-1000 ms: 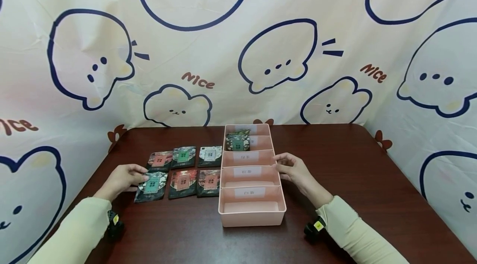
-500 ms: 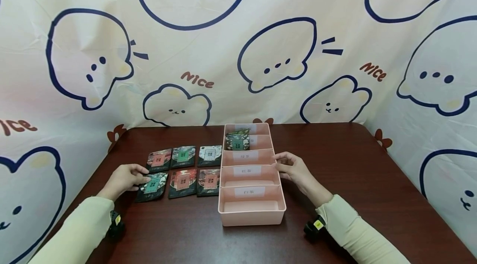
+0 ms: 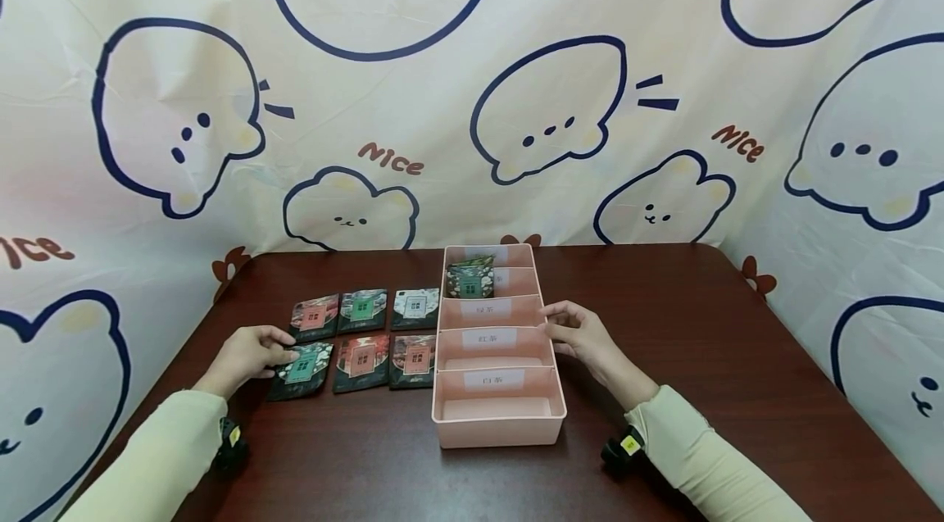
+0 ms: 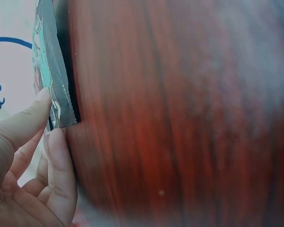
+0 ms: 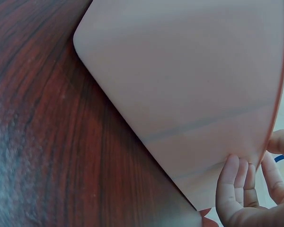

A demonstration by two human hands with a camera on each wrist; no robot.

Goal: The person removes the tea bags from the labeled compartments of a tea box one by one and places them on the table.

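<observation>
My left hand (image 3: 247,360) pinches the left edge of a dark tea packet with a teal label (image 3: 302,365). In the left wrist view, the thumb lies on the packet's printed face (image 4: 41,61) and the fingers are at its lower edge. On the other side, my right hand (image 3: 586,342) holds the right rim of a long pink divided box (image 3: 501,433). The right wrist view shows several fingertips against the box's outer wall (image 5: 189,85), with other fingers at the rim. Green tea packets (image 3: 470,279) stand in a compartment near the box's far end.
Beside the held packet lie two red-labelled packets, a left one (image 3: 361,362) and a right one (image 3: 413,361) next to the box. Behind are a red packet (image 3: 315,315), a green one (image 3: 363,310) and a white one (image 3: 416,308). A patterned cloth (image 3: 442,112) hangs beyond the brown table (image 3: 649,284).
My left hand has shifted slightly right, and the near edge of the teal-labelled packet has moved a little with it. The right hand and the box have stayed in place.
</observation>
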